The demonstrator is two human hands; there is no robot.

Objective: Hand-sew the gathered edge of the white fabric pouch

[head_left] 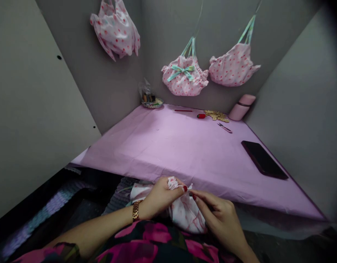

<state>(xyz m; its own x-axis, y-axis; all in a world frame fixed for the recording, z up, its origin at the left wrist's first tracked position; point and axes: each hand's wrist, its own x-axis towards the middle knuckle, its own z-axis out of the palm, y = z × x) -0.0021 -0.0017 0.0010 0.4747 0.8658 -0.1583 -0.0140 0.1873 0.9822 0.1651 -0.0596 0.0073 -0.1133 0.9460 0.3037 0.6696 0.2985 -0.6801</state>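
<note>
A white and pink piece of fabric (188, 215) lies over my lap, just below the table's front edge. My left hand (160, 193) is closed around a bunched, gathered part of it, with the thumb pressed along the top. My right hand (219, 212) is close beside, thumb and forefinger pinched together at the fabric's edge by the left thumb tip. What sits in that pinch is too small to make out. More of the cloth spreads under the left wrist.
On the lilac-covered table (163, 146) lie a dark phone (264, 159), small pink-handled snips (225, 128), a red spool (201, 116), a red pencil-like stick (182, 110) and a pink bottle (242, 107). A woven tray (153, 105) stands at the back left. Dotted garments (184, 75) hang above.
</note>
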